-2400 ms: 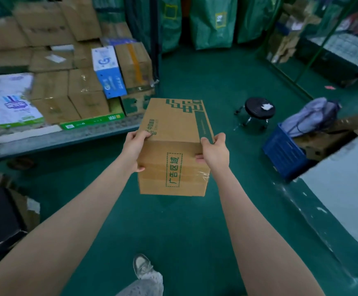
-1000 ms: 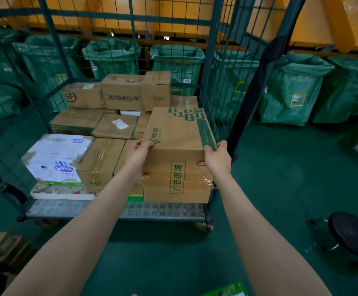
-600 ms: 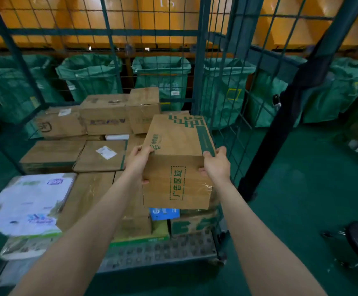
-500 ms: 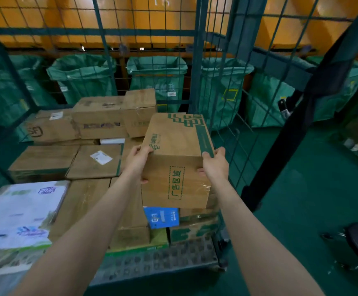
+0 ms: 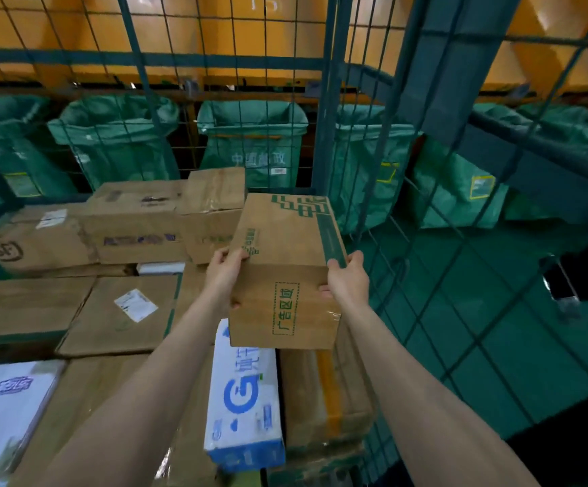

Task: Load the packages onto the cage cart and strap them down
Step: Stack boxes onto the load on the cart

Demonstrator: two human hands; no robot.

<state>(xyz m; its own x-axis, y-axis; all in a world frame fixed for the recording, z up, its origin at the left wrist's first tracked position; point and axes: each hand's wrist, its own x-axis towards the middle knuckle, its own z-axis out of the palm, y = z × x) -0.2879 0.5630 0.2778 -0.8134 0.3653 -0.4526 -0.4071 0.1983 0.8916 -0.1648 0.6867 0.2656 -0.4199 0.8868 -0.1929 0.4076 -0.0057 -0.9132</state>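
Carton, brown with green print: held aloft in both hands inside the cage cart.

Grip: left hand and right hand clamp the near end, one on each side. Their fingers are curled over the top edge, thumbs on the near face, and neither hand is closer than the other. Position: between the two sets of fingers. The long axis runs away from them towards the cart's back wall, with the far end level with a tall carton. Below the fingers are a taped carton and, just to its left, a blue-and-white box. The held carton appears clear of both. Right of the fingers, the mesh side is close. Judgement: a set-down straight ahead and down, long axis kept parallel to that mesh. No strap is in view.
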